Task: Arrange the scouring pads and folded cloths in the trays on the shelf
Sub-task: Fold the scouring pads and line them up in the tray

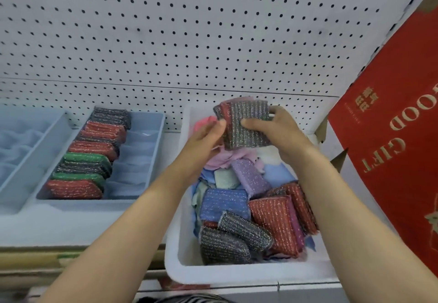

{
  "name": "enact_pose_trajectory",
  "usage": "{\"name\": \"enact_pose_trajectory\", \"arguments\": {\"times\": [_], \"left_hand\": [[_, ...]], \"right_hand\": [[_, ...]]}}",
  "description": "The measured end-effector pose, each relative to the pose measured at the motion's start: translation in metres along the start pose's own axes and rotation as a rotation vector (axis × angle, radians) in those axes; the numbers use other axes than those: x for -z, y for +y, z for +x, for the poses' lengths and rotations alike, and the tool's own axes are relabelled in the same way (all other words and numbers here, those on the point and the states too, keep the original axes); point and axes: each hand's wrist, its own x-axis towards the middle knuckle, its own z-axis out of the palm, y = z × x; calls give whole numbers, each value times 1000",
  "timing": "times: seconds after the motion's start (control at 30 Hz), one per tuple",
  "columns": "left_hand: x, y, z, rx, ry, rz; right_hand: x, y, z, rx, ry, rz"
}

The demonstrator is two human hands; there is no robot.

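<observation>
From the head camera, you are in the gathering step. You hold a small stack of pads (pixel 246 125), grey in front and red behind, above the far end of the white bin (pixel 176 243). They have not yet gone to a tray.

Your right hand (pixel 277 129) grips the stack from its right side, with the fingers (pixel 251 122) laid across the grey front face. Your left hand (pixel 206 136) pinches the left edge, with the thumb on the front. I cannot tell how many pads are in the stack.

The blue tray (pixel 158 136) stands just left of the bin. One of its columns holds a row of pads (pixel 90 155) on edge, and the column nearer the bin looks free. I judge the next move is to square the stack, carry it left out over the bin's wall and set the pads on edge in that tray.

More loose pads (pixel 275 219) and loose cloths (pixel 227 158) lie inside the bin, so much of the task remains.
</observation>
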Motion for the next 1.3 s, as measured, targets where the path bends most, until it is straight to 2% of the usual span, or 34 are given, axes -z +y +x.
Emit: {"name": "enact_pose_trajectory", "arguments": {"times": [0.07,0.13,0.23,0.37,0.5,0.6,0.67,0.77,0.87,1.0,1.1,1.2,1.3], "left_hand": [[0,2,-1,-35,9,-133],[4,6,-4,-76,78,-178],[19,9,-10,-114,166,-213],[53,12,-19,-138,187,-216],[104,19,-39,-152,229,-210],[163,26,-58,-164,394,-175],[205,33,-71,-198,513,-248],[261,35,-83,-222,652,-312],[298,33,-93,-241,709,-338],[323,30,-100,-247,663,-332],[338,26,-104,-232,604,-299],[350,23,-107,-208,555,-261],[357,17,-107,-179,510,-259]], "right_hand": [[-14,-4,-13,-22,-133,60],[-27,-5,-20,-26,-153,100],[-45,-9,-27,-32,-124,146],[-80,-17,-32,28,-39,135],[-133,-29,-40,-3,-10,209],[-175,-39,-46,-41,-31,251],[-207,-40,-50,-58,-75,220],[-261,-34,-64,-66,-165,44],[-305,-21,-84,-5,-183,-192],[-341,-8,-100,133,-143,-418],[-353,-8,-106,224,-154,-774],[-363,-13,-111,276,-139,-944],[-377,-12,-111,336,-202,-1109]]}}
